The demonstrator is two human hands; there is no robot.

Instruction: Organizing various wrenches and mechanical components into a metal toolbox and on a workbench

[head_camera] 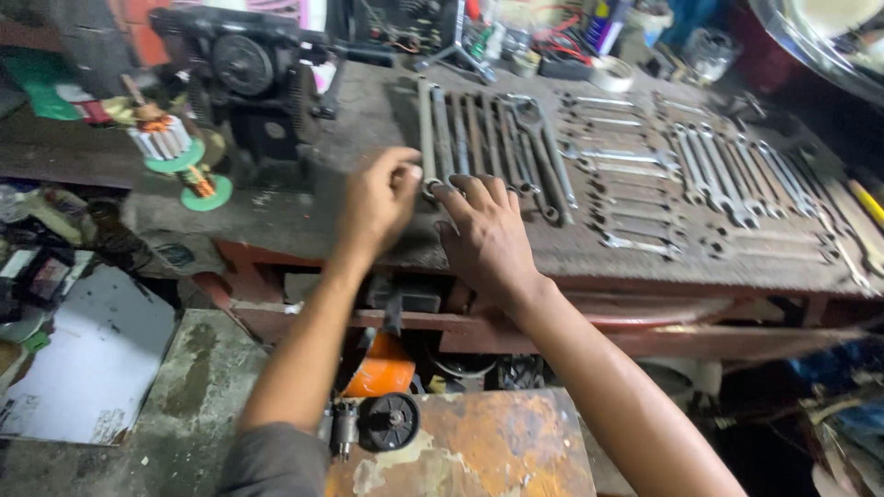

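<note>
My left hand [376, 202] pinches the near ring end of a long grey spanner [425, 129] at the left end of a row of spanners [493, 138] laid out on a grimy workbench [313, 216]. Beside it, my right hand [485, 235] lies flat on the bench, fingers spread, fingertips touching the near ends of the adjacent spanners. More spanners [645, 175] lie in rows to the right, the shiniest ones [737, 175] at the far right.
A black machine with a gear [253, 78] stands at the back left of the bench. A motor armature on a green disc [170, 147] is left of it. Below the bench sit an orange part [382, 373] and a rusty plate [470, 446]. Cluttered tools line the back.
</note>
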